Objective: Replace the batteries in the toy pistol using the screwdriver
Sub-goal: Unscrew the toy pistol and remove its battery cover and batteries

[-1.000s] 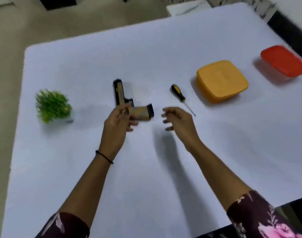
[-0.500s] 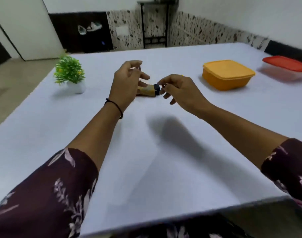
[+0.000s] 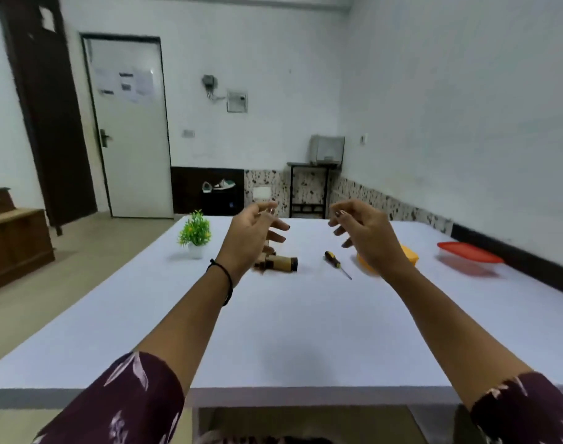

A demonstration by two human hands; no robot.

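Observation:
The tan and black toy pistol [image 3: 279, 263] lies on the white table [image 3: 289, 331], partly hidden behind my left hand [image 3: 253, 233]. That hand hovers above it with fingers loosely curled and holds nothing. My right hand [image 3: 365, 233] is raised above the table too, fingers relaxed, empty. The black and yellow screwdriver [image 3: 336, 263] lies on the table between the pistol and my right hand, its tip pointing toward me.
A small green plant in a white pot [image 3: 195, 233] stands at the far left of the table. An orange lidded box [image 3: 408, 255] sits behind my right hand, and a clear box with a red lid [image 3: 469, 254] is at the far right.
Both hands have let go of the pistol and risen above the table. The pistol now lies on the table. The camera has tilted up to show the room.

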